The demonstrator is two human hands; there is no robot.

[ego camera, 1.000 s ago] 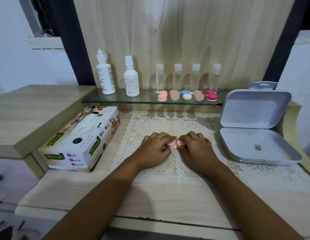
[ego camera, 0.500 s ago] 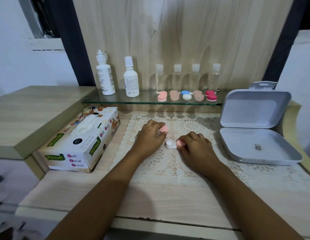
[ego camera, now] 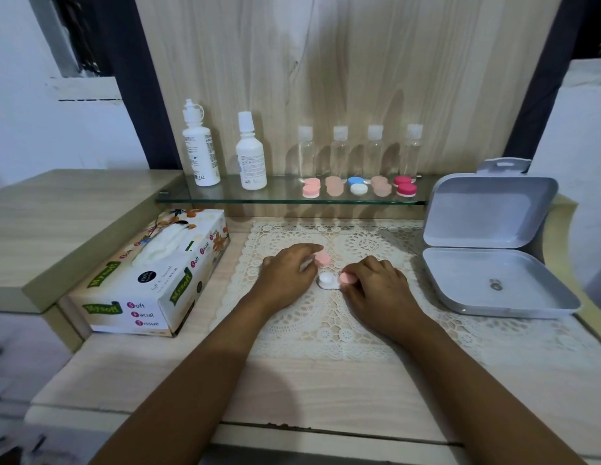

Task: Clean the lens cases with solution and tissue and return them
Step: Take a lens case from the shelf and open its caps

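1. The left hand [ego camera: 287, 275] pinches a loose pink cap [ego camera: 322, 259] between thumb and fingertips. It holds the cap just behind the case and clear of the well.
2. The right hand [ego camera: 376, 288] curls its fingers round the second pink cap [ego camera: 346, 279], which sits on the case. This grip probably steadies the small case and is ready to twist that cap off.
3. The lens case [ego camera: 326, 280] lies flat between the two hands, its left well uncovered and showing white.
4. It rests on a lace mat [ego camera: 326, 333], which likely stops small parts from sliding on the wood.
5. The tissue box [ego camera: 151, 273] stands just left of the mat with a sheet poking from its slot, near the left hand for wiping.
6. Two solution bottles [ego camera: 200, 146] stand upright on the glass shelf [ego camera: 282, 196] behind, within reach for rinsing.
7. The other cases [ego camera: 358, 187] sit in a row on that shelf in front of four clear bottles [ego camera: 339, 152]. I judge this is where the case goes back.
8. An open grey box [ego camera: 493, 297] lies to the right, lid raised. A small metal item is inside, too small to identify.
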